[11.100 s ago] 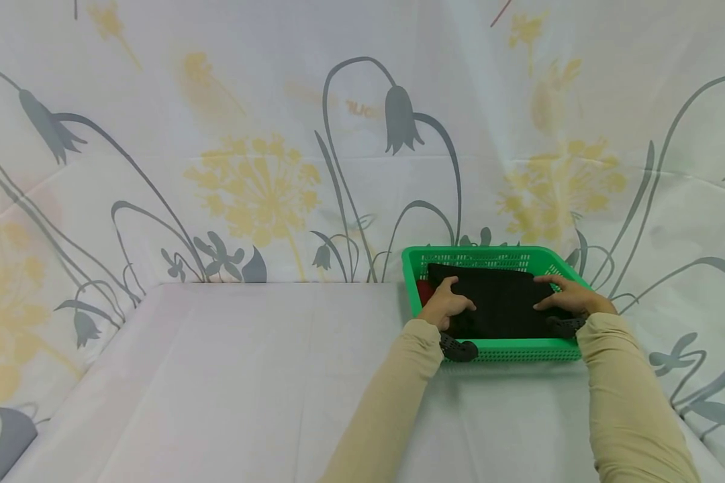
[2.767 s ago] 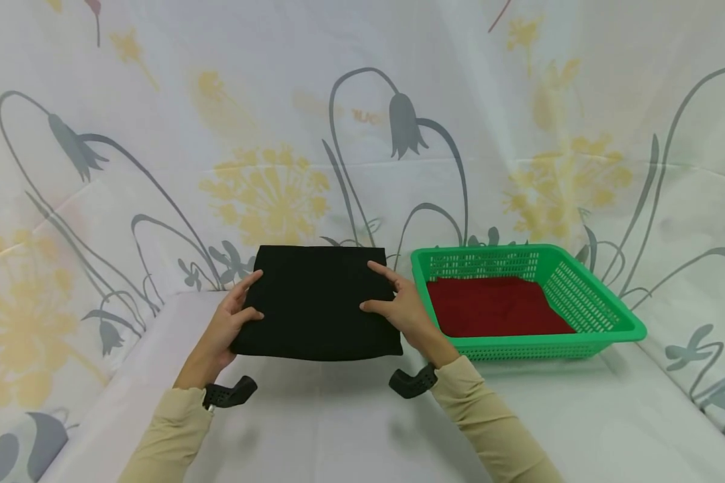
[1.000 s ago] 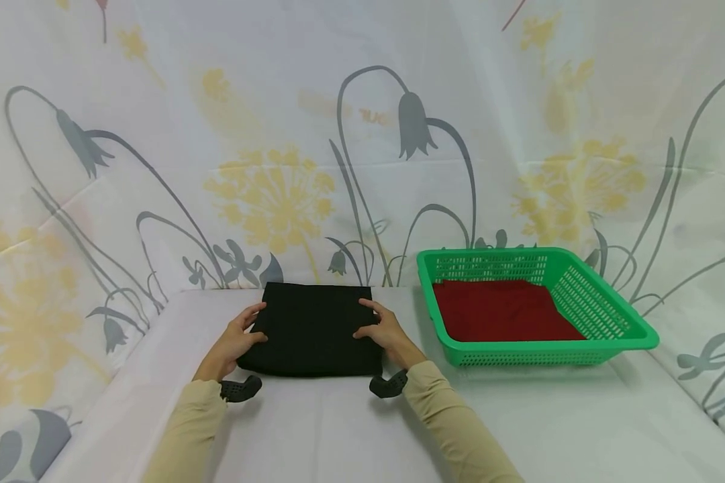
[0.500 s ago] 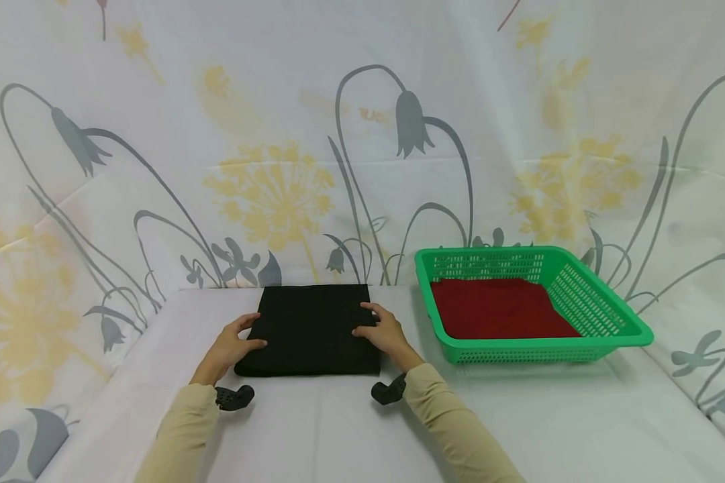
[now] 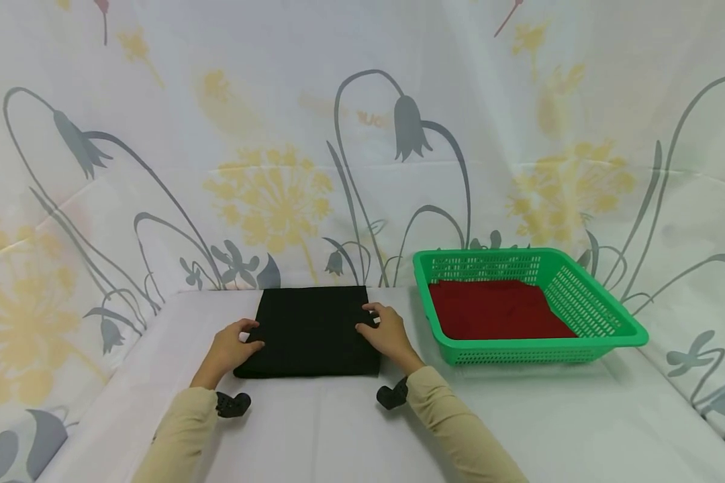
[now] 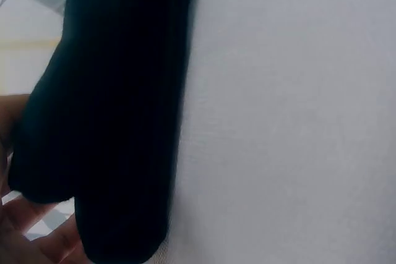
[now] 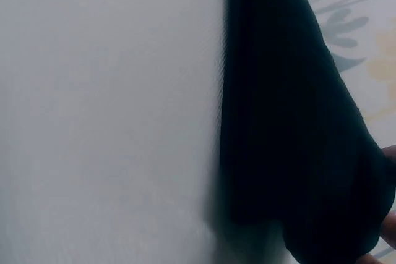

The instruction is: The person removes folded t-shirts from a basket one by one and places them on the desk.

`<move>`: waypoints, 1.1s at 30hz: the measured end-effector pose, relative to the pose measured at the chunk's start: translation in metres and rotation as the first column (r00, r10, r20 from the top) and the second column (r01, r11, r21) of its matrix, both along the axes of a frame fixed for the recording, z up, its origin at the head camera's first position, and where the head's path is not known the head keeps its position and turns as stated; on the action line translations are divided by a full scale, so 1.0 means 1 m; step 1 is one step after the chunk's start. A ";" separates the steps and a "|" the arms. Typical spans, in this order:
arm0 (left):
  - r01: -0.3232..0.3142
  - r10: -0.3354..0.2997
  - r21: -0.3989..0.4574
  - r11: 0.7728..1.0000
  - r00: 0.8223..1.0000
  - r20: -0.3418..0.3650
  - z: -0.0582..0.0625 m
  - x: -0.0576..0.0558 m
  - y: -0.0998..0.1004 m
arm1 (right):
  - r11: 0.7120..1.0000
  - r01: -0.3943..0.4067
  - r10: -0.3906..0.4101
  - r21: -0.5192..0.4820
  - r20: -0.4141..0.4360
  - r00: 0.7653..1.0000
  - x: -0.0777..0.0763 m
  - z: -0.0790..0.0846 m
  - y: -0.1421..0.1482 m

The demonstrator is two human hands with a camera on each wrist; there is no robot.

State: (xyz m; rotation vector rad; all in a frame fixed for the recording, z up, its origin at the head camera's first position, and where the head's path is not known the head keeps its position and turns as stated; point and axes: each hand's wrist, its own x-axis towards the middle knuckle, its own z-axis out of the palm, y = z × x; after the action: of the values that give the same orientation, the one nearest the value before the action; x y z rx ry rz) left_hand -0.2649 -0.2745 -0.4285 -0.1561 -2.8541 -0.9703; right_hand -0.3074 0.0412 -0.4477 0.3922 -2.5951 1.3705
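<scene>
A folded black cloth lies flat on the white-covered table in the head view. My left hand grips its left side, thumb and forefinger spread at the edge. At the opposite side my right hand holds the right edge in the same way. In the left wrist view the thick folded layers of the black cloth show, with parts of the fingers at the lower left. The right wrist view shows the other end of the black cloth, somewhat blurred. Fingers under or behind the cloth are mostly hidden.
A green plastic basket with perforated walls stands on the table to the right. Folded dark red cloth lies inside it. Behind the table hangs a white curtain with grey and yellow flowers.
The black cloth has gone from the green basket, through the air, down to the table at the left, uncovering red cloth. In the last second it lies flatter, the hands barely shifting.
</scene>
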 end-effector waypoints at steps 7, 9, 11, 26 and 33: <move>0.021 -0.029 -0.094 0.995 0.996 -0.080 -0.003 0.004 0.007 | 0.992 -0.020 0.036 0.122 -0.127 0.991 0.009 0.006 0.006; 0.017 -0.028 -0.123 0.992 0.996 -0.089 -0.003 0.006 0.008 | 0.985 -0.012 0.037 0.170 -0.147 0.988 0.011 0.008 0.008; 0.008 -0.025 -0.158 0.987 0.994 -0.104 -0.002 0.008 0.009 | 0.975 0.006 0.034 0.224 -0.171 0.985 0.013 0.010 0.009; -0.043 -0.033 -0.259 0.965 0.959 -0.282 0.014 0.023 0.029 | 0.909 0.090 0.091 0.407 -0.403 0.911 0.027 0.025 0.014; -0.018 -0.064 -0.257 0.966 0.949 -0.308 0.020 0.025 0.043 | 0.931 0.046 0.130 0.361 -0.448 0.884 0.035 0.034 0.019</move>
State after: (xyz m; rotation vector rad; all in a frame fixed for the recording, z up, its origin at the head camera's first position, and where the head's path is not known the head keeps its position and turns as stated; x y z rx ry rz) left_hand -0.2398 -0.2317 -0.4083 -0.3367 -2.6689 -0.5155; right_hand -0.2723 0.0607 -0.4132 0.7365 -2.4160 0.6751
